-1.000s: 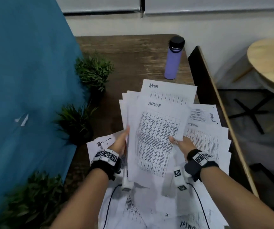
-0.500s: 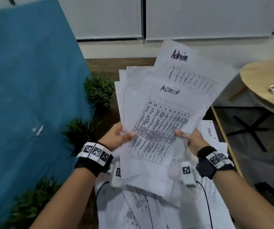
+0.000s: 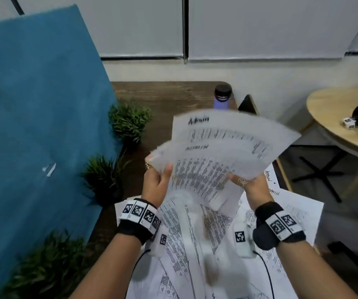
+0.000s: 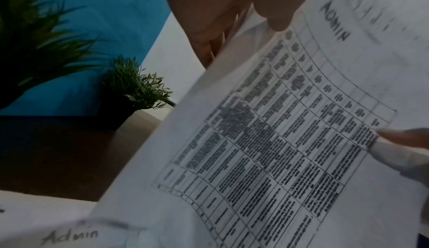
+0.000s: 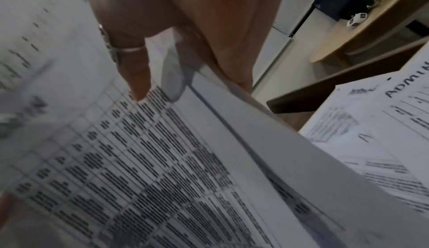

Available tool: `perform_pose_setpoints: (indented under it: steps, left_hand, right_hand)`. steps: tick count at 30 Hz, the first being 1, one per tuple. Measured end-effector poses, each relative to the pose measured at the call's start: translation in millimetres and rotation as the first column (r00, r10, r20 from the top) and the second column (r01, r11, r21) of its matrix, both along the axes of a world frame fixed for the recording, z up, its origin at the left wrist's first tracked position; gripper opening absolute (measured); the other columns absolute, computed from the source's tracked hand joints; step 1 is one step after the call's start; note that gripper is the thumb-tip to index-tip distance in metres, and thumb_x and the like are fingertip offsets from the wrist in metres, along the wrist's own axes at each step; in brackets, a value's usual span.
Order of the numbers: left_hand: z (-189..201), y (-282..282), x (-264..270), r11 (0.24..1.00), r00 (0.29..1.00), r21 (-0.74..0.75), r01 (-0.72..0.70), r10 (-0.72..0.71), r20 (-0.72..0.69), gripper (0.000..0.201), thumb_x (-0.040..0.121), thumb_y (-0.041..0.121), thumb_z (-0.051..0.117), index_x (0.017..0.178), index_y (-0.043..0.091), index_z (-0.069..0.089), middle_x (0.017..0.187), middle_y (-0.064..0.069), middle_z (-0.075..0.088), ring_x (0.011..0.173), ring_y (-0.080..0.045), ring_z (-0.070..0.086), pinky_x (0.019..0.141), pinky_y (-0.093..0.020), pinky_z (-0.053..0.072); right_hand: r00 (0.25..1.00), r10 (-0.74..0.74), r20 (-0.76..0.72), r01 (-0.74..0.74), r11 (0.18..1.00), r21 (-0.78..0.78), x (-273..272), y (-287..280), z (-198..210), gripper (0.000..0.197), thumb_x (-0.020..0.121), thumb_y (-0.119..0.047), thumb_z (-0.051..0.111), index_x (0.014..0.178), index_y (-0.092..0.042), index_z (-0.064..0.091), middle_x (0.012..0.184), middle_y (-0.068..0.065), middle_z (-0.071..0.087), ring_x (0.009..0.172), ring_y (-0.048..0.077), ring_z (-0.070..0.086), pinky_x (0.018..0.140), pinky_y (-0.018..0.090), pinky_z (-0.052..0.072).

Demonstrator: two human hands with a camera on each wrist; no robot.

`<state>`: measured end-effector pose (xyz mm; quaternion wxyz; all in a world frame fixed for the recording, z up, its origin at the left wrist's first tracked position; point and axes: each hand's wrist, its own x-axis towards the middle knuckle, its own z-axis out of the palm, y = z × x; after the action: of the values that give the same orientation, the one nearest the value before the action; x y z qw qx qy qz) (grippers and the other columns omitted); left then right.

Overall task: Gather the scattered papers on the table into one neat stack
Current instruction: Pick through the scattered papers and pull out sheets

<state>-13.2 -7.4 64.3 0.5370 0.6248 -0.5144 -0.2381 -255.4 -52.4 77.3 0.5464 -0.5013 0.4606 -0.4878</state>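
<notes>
A fanned bundle of printed sheets [image 3: 217,156] headed "Admin" is lifted above the wooden table [image 3: 169,98]. My left hand [image 3: 158,180] grips its left edge, thumb on top. On the opposite edge my right hand [image 3: 249,186] grips it the same way, thumb on the print. The left wrist view shows the bundle [image 4: 278,142] with my left hand [image 4: 232,13] at its top edge. The right wrist view shows the bundle [image 5: 139,160] under my right hand [image 5: 144,53]. Several loose sheets [image 3: 195,244] lie overlapping on the table below the bundle.
A purple bottle [image 3: 222,100] with a black lid stands at the table's far end. Potted plants [image 3: 128,121] line the left edge against a blue partition [image 3: 33,115]. A round wooden side table [image 3: 342,121] stands off to the right, beyond the table's right edge.
Both hands have lifted the bundle off the table and swung it; it now tilts lower and to the right, blurred by motion. The view has shifted.
</notes>
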Motion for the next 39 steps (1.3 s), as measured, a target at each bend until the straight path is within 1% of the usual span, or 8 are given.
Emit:
perform_pose_setpoints:
  steps: [7, 12, 17, 22, 24, 29, 32, 39]
  left_hand:
    - [7, -15, -10, 1.0, 0.998, -0.002, 0.012, -0.012, -0.062, 0.009, 0.095, 0.015, 0.048, 0.095, 0.013, 0.056, 0.082, 0.007, 0.061, 0.07, 0.021, 0.059, 0.065, 0.003, 0.045]
    - [-9, -29, -10, 0.996, 0.998, 0.089, -0.033, 0.027, 0.064, 0.04, 0.09, 0.038, 0.051, 0.072, 0.003, 0.056, 0.057, 0.001, 0.047, 0.048, -0.004, 0.046, 0.053, -0.03, 0.041]
    - [21, -40, -15, 0.991, 0.994, -0.113, -0.074, 0.082, 0.068, 0.014, 0.094, 0.011, 0.049, 0.103, 0.0, 0.045, 0.072, 0.017, 0.051, 0.058, 0.01, 0.057, 0.051, -0.001, 0.041]
    - [4, -28, 0, 0.993, 0.999, -0.118, -0.006, 0.011, 0.035, 0.041, 0.09, 0.016, 0.054, 0.123, -0.002, 0.036, 0.099, 0.008, 0.059, 0.091, 0.011, 0.061, 0.081, -0.005, 0.045]
    - [-10, -24, -2, 1.0, 0.998, 0.001, 0.018, -0.018, 0.065, 0.039, 0.092, 0.022, 0.052, 0.121, -0.001, 0.041, 0.093, -0.007, 0.062, 0.083, -0.012, 0.065, 0.078, -0.014, 0.05]
    - [-24, -24, -4, 0.997, 0.998, 0.027, -0.069, 0.069, -0.011, 0.027, 0.095, 0.012, 0.047, 0.118, -0.001, 0.041, 0.095, 0.011, 0.057, 0.083, 0.021, 0.058, 0.069, 0.005, 0.042]
    - [-35, -19, -8, 0.99, 0.997, 0.119, -0.08, 0.077, 0.032, 0.032, 0.097, 0.025, 0.04, 0.101, -0.001, 0.058, 0.088, -0.009, 0.061, 0.074, -0.013, 0.062, 0.07, -0.016, 0.049]
    - [10, -20, -31, 0.953, 0.967, -0.216, -0.214, 0.238, 0.092, 0.022, 0.096, 0.01, 0.042, 0.115, 0.0, 0.049, 0.1, -0.004, 0.058, 0.069, 0.004, 0.055, 0.068, -0.007, 0.045]
  right_hand:
    - [0.98, -0.113, 0.165, 0.102, 0.992, 0.077, -3, -11, -19, 0.098, 0.043, -0.025, 0.089, 0.126, -0.005, 0.042, 0.109, 0.004, 0.065, 0.102, 0.019, 0.063, 0.089, 0.041, 0.054]
    - [0.999, -0.046, -0.003, 0.046, 0.992, 0.114, 14, -14, -27, 0.043, 0.069, -0.001, 0.074, 0.103, -0.016, 0.054, 0.104, 0.0, 0.063, 0.103, 0.023, 0.06, 0.095, 0.038, 0.045]
    - [0.996, -0.056, -0.064, 0.055, 0.998, -0.026, 17, -30, 2, 0.027, 0.071, -0.003, 0.075, 0.081, -0.019, 0.056, 0.067, -0.019, 0.064, 0.06, -0.013, 0.06, 0.059, 0.01, 0.049]
    - [0.999, -0.032, 0.025, 0.033, 0.999, -0.043, 0, -32, -1, 0.09, 0.053, -0.034, 0.085, 0.128, -0.009, 0.042, 0.122, 0.007, 0.061, 0.11, 0.014, 0.061, 0.093, 0.033, 0.051]
    - [0.998, 0.028, -0.058, -0.028, 1.0, 0.008, 6, -26, -10, 0.07, 0.066, -0.025, 0.078, 0.126, -0.008, 0.046, 0.118, 0.004, 0.064, 0.101, 0.002, 0.063, 0.097, 0.036, 0.049]
    - [0.996, -0.024, -0.084, 0.027, 0.999, 0.038, 7, -33, -27, 0.044, 0.082, 0.004, 0.062, 0.121, -0.009, 0.047, 0.103, -0.005, 0.064, 0.086, -0.006, 0.064, 0.077, 0.012, 0.051]
    - [0.992, -0.023, -0.121, 0.03, 0.998, 0.059, 19, -23, -28, 0.011, 0.09, -0.013, 0.055, 0.098, -0.005, 0.052, 0.084, 0.008, 0.06, 0.078, 0.01, 0.055, 0.074, 0.011, 0.045]
    - [0.995, -0.085, -0.051, 0.074, 0.979, -0.192, 46, -12, 8, 0.036, 0.095, -0.018, 0.045, 0.128, -0.031, 0.039, 0.115, -0.026, 0.051, 0.102, -0.024, 0.049, 0.086, 0.0, 0.041]
